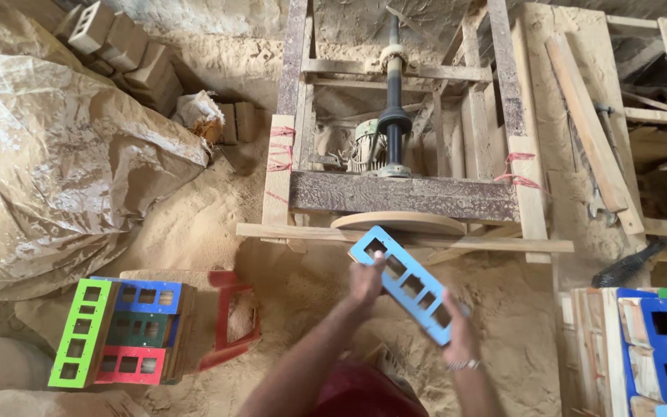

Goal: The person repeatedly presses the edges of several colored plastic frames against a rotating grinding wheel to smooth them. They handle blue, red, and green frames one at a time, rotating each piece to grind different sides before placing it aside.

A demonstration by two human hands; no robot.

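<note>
A light blue flat wooden frame (406, 279) with several rectangular cut-outs is held in both hands, tilted from upper left to lower right. My left hand (366, 280) grips its upper left end. My right hand (459, 333), with a metal bracelet at the wrist, grips its lower right end. The frame's top corner sits just under a round wooden sanding disc (397, 223), close to it; whether they touch I cannot tell. The disc is mounted on a rough wooden machine frame (403, 194) with a dark vertical shaft (394, 116) and a motor (366, 145).
A stack of painted frames (121, 332), green, blue and red, lies at lower left beside a red stool (233, 318). More blue and bare wood pieces (642, 347) are stacked at lower right. A large plastic sack (63, 162) fills the left. Sawdust covers the floor.
</note>
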